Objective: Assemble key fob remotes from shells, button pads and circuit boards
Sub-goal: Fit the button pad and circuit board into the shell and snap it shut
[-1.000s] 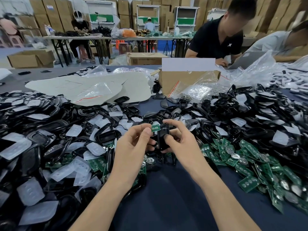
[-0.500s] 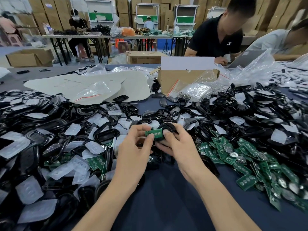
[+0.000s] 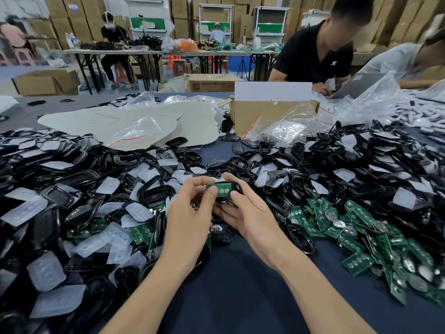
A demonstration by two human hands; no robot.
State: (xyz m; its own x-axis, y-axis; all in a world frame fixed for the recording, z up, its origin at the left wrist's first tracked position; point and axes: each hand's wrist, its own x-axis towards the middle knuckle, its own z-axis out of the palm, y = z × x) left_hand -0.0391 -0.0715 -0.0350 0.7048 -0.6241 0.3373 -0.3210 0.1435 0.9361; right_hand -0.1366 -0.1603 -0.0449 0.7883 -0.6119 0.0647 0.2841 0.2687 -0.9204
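A green circuit board [image 3: 220, 189] lies in a black fob shell [image 3: 234, 186] held over the table's middle. My left hand [image 3: 190, 213] pinches the board's left end between thumb and forefinger. From the right, my right hand [image 3: 248, 213] grips the shell, its thumb on the board's right edge and its fingers curled underneath. Black shells [image 3: 349, 165] are heaped right and left, translucent white button pads [image 3: 45, 273] lie scattered at the left, and green boards [image 3: 356, 239] pile at the right.
A cardboard box [image 3: 252, 116] and clear plastic bags [image 3: 289, 131] stand behind the piles. White sheets [image 3: 120, 121] lie at the back left. Two people work at the table's far right. Bare dark tablecloth [image 3: 240, 285] shows between my forearms.
The green board has turned face up and gone down into the shell. My hands have drawn closer together around it and moved slightly away from me.
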